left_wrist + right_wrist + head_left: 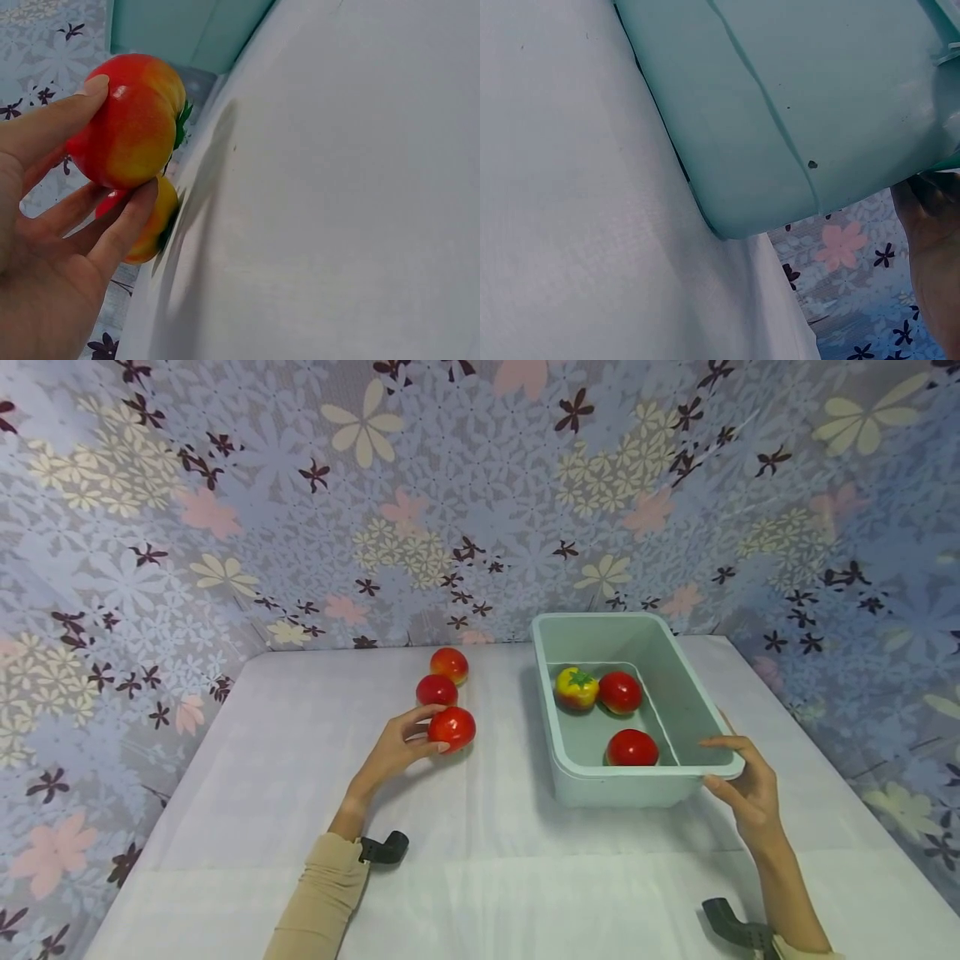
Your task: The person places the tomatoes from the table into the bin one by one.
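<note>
The left hand (pixel 396 747) pinches a red tomato (pixel 452 729) between thumb and fingers; in the left wrist view this tomato (pixel 131 124) shows red and yellow with a green top, held off the table. Behind it two more red tomatoes (pixel 437 691) (pixel 449 666) lie in a row. The right hand (pixel 752 795) grips the near right corner of a pale green bin (pixel 615 787), thumb outside and fingers over the rim. Inside the bin lie a yellow-red tomato (pixel 577 689) and two red ones (pixel 620 692) (pixel 632 748). The right wrist view shows the bin's outer wall (pixel 727 120) and part of the hand (pixel 934 255).
A white cloth covers the table (pixel 480 893). A flowered fabric (pixel 450 485) hangs behind the table and at both sides. Dark wrist mounts (pixel 386 848) (pixel 738 930) stick out from both wrists.
</note>
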The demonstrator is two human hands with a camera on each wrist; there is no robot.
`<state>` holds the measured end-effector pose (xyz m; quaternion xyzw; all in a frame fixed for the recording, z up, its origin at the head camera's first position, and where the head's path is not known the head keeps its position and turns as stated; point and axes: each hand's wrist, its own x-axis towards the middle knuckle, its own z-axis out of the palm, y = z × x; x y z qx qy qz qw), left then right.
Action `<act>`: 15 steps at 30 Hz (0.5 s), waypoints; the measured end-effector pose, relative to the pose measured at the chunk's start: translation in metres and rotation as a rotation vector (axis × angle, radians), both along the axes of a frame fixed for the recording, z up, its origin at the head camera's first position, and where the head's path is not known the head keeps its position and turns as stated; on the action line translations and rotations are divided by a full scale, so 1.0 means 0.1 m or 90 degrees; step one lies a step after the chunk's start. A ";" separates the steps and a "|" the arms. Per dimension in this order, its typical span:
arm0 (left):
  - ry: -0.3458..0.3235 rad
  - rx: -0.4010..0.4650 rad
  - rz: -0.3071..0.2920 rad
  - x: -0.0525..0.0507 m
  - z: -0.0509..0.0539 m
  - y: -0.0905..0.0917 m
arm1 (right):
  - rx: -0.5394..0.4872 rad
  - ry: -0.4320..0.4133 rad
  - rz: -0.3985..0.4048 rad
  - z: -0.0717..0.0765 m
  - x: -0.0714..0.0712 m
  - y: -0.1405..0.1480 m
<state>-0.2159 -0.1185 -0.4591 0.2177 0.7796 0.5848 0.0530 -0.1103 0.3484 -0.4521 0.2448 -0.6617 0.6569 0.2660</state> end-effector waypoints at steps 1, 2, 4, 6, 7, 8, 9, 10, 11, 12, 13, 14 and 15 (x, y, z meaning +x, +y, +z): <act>0.002 0.000 -0.001 0.00 0.00 0.00 | 0.000 0.000 0.000 0.00 0.00 0.00; 0.003 -0.001 -0.001 0.00 0.00 0.00 | -0.002 0.001 0.002 0.00 0.00 0.00; 0.006 -0.002 -0.002 0.00 0.00 0.00 | -0.003 0.001 0.003 -0.01 0.00 0.00; 0.006 -0.001 -0.002 0.00 0.00 0.00 | -0.003 0.002 0.001 -0.01 0.00 0.00; 0.006 -0.001 -0.002 0.00 0.01 0.00 | -0.003 0.001 0.001 -0.01 0.00 0.00; 0.005 -0.001 -0.001 0.00 0.02 0.00 | -0.004 0.000 0.001 -0.01 0.00 0.00; 0.002 0.001 -0.001 0.00 0.03 0.01 | -0.005 -0.001 0.001 -0.01 0.00 0.00; 0.001 0.002 -0.001 0.01 0.04 0.01 | -0.004 -0.002 0.000 -0.01 0.00 0.00; -0.001 0.005 -0.001 0.01 0.05 0.02 | -0.005 -0.002 0.001 -0.01 0.00 0.00; -0.002 0.009 -0.001 0.01 0.07 0.03 | -0.007 -0.003 0.003 -0.01 0.00 0.00; -0.002 0.010 -0.002 0.02 0.09 0.05 | -0.009 -0.003 0.006 -0.01 0.00 0.00; 0.000 0.012 -0.003 0.03 0.12 0.06 | -0.010 -0.002 0.008 -0.01 0.00 0.00; 0.003 0.013 -0.005 0.04 0.16 0.08 | -0.011 -0.001 0.010 -0.01 -0.01 0.00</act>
